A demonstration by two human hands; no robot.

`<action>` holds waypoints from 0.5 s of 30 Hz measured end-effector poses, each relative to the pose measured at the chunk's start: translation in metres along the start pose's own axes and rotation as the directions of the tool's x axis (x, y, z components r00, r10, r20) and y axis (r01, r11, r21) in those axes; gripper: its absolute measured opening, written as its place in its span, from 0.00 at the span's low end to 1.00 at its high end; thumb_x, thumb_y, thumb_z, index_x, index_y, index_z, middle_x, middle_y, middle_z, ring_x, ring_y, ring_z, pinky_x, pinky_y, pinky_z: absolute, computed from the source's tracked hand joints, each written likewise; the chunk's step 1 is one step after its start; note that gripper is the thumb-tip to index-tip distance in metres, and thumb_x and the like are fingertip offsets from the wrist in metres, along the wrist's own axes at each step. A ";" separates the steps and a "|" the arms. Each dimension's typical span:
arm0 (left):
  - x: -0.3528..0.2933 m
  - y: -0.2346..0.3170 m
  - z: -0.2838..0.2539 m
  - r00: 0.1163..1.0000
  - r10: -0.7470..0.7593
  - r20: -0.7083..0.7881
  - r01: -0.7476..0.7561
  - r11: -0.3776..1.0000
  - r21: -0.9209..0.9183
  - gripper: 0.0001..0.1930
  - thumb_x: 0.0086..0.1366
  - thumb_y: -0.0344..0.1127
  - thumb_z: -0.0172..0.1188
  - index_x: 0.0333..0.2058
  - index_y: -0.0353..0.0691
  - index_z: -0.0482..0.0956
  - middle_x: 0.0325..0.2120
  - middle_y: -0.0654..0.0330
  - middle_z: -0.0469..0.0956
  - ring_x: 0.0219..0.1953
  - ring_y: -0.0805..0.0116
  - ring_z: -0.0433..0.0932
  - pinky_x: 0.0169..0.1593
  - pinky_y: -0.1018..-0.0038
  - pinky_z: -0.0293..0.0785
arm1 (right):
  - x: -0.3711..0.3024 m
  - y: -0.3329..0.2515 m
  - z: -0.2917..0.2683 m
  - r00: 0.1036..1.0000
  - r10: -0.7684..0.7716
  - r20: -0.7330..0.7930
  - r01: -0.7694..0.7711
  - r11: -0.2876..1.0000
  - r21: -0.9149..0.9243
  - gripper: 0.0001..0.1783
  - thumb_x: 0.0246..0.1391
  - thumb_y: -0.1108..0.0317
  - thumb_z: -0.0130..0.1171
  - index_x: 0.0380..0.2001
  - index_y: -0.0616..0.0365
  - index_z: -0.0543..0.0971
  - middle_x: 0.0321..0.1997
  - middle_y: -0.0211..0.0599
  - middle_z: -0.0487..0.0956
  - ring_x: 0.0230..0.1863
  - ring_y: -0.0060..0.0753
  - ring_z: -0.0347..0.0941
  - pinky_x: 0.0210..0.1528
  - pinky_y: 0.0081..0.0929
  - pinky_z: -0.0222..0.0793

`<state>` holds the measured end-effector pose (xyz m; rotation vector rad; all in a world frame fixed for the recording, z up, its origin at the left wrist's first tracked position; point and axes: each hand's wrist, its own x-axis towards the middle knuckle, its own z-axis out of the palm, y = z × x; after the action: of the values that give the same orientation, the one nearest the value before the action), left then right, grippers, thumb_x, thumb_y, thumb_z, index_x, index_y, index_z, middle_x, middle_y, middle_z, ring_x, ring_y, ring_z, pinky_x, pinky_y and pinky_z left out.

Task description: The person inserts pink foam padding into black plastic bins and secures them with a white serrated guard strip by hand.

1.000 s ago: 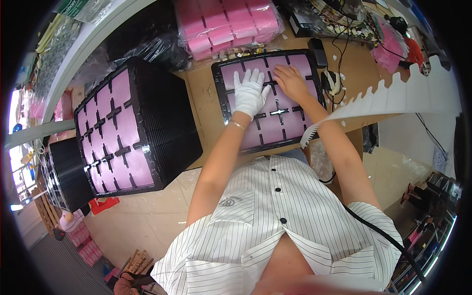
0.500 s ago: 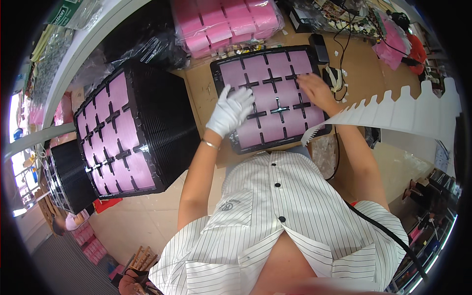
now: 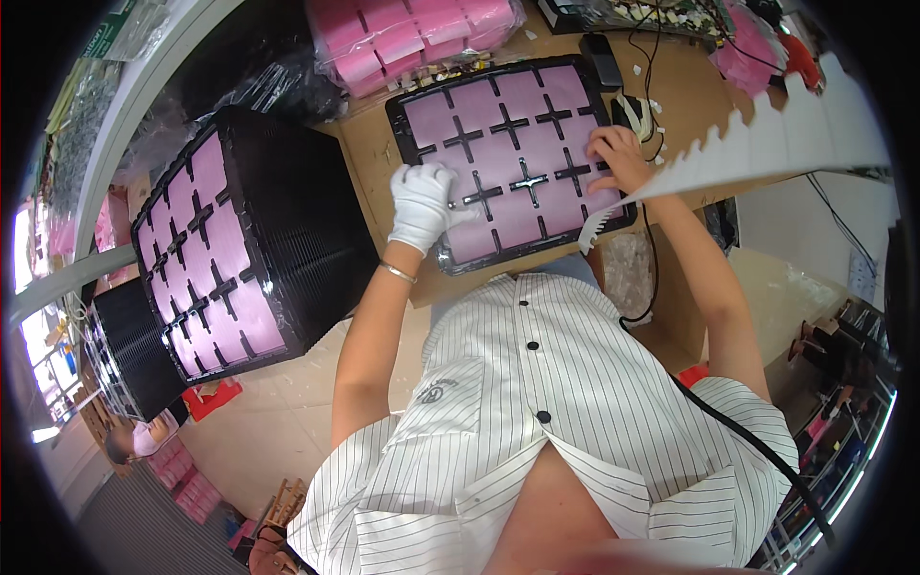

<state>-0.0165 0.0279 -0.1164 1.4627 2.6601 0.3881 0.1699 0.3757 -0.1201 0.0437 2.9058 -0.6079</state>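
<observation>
A black plastic tray (image 3: 530,180) with pale pink sheets in its compartments, parted by black cross-shaped dividers, lies on the bench before me. My left hand (image 3: 420,206), in a white glove, closes around the tray's left edge. Its fingers are curled and the thumb reaches over the near left compartment. Bare, my right hand (image 3: 619,160) is bent over the right edge, fingertips on the rim. The undersides of both grips are hidden. To the left stands a tall stack of like black trays (image 3: 305,225), its pink-filled top turned toward me.
Pink trays in clear plastic wrap (image 3: 412,36) lie beyond the tray. A small black box (image 3: 600,63) and cables stand at its far right corner. A white saw-toothed strip (image 3: 767,139) crosses above my right forearm. A black cable (image 3: 728,433) runs past my right side.
My left hand has drawn back from the tray's middle to its left edge and curled its fingers. The right hand has moved to the right edge. The whole view has shifted slightly.
</observation>
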 end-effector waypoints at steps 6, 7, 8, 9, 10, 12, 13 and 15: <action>-0.065 0.022 -0.012 0.875 -0.484 0.032 0.484 0.869 -0.098 0.58 0.38 0.53 0.76 0.65 0.36 0.53 0.66 0.44 0.52 0.68 0.45 0.48 0.67 0.49 0.45 | -0.044 -0.022 -0.019 0.975 0.201 -0.099 -0.214 0.966 -0.146 0.60 0.33 0.50 0.74 0.68 0.43 0.51 0.72 0.46 0.48 0.73 0.53 0.38 0.71 0.55 0.32; -0.084 0.013 0.024 0.874 -0.486 0.021 0.476 0.845 -0.241 0.53 0.42 0.48 0.75 0.64 0.35 0.56 0.64 0.44 0.54 0.67 0.47 0.51 0.67 0.56 0.49 | -0.048 -0.008 -0.002 0.976 0.193 -0.103 -0.207 0.967 -0.148 0.60 0.33 0.50 0.74 0.68 0.43 0.51 0.72 0.46 0.48 0.73 0.53 0.38 0.71 0.55 0.32; -0.097 0.005 0.055 0.875 -0.484 0.010 0.450 0.806 -0.384 0.48 0.46 0.44 0.74 0.63 0.35 0.58 0.63 0.43 0.57 0.66 0.48 0.55 0.66 0.63 0.53 | -0.052 0.015 0.025 0.897 0.277 -0.344 -0.251 0.961 0.118 0.52 0.43 0.51 0.68 0.68 0.48 0.53 0.71 0.48 0.51 0.72 0.54 0.41 0.70 0.52 0.34; -0.100 0.005 0.069 0.874 -0.486 0.006 0.451 0.806 -0.384 0.48 0.46 0.44 0.74 0.63 0.35 0.58 0.63 0.43 0.57 0.66 0.48 0.55 0.66 0.63 0.53 | -0.054 0.029 0.047 0.753 0.397 -0.525 -0.209 0.901 0.381 0.44 0.52 0.52 0.61 0.67 0.54 0.54 0.70 0.50 0.54 0.71 0.56 0.44 0.70 0.50 0.37; -0.100 0.008 0.081 0.797 -0.603 0.042 0.450 0.546 -0.707 0.41 0.49 0.40 0.71 0.61 0.34 0.63 0.61 0.42 0.60 0.65 0.50 0.58 0.66 0.66 0.54 | -0.053 0.032 0.060 0.757 0.391 -0.524 -0.202 0.902 0.382 0.44 0.52 0.52 0.61 0.67 0.54 0.54 0.70 0.50 0.54 0.71 0.56 0.44 0.70 0.50 0.37; -0.094 0.027 0.067 0.715 -0.688 0.124 0.352 0.201 -0.914 0.35 0.51 0.36 0.68 0.58 0.34 0.68 0.59 0.41 0.63 0.64 0.52 0.60 0.66 0.69 0.55 | -0.056 0.035 0.077 0.595 0.529 -0.606 -0.382 0.849 0.366 0.34 0.61 0.55 0.49 0.65 0.61 0.57 0.67 0.53 0.59 0.69 0.57 0.48 0.69 0.46 0.40; -0.082 0.044 0.029 0.680 -0.731 0.062 0.459 0.359 -0.812 0.33 0.52 0.34 0.68 0.57 0.33 0.68 0.57 0.43 0.66 0.62 0.56 0.64 0.64 0.69 0.58 | -0.059 0.036 0.081 0.532 0.557 -0.638 -0.423 0.827 0.369 0.32 0.60 0.56 0.51 0.64 0.61 0.60 0.66 0.53 0.60 0.69 0.55 0.49 0.69 0.46 0.42; -0.076 0.054 0.001 0.573 -0.780 0.251 0.499 0.090 -0.862 0.26 0.57 0.28 0.64 0.53 0.30 0.68 0.50 0.52 0.73 0.52 0.67 0.72 0.59 0.74 0.65 | -0.055 0.028 0.069 0.474 0.569 -0.672 -0.427 0.816 0.389 0.31 0.61 0.58 0.50 0.63 0.61 0.61 0.66 0.53 0.61 0.68 0.54 0.51 0.68 0.46 0.44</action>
<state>0.0694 -0.0082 -0.1068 -0.2077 2.1733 1.6213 0.2370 0.3741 -0.1841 1.5057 3.2756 -0.8687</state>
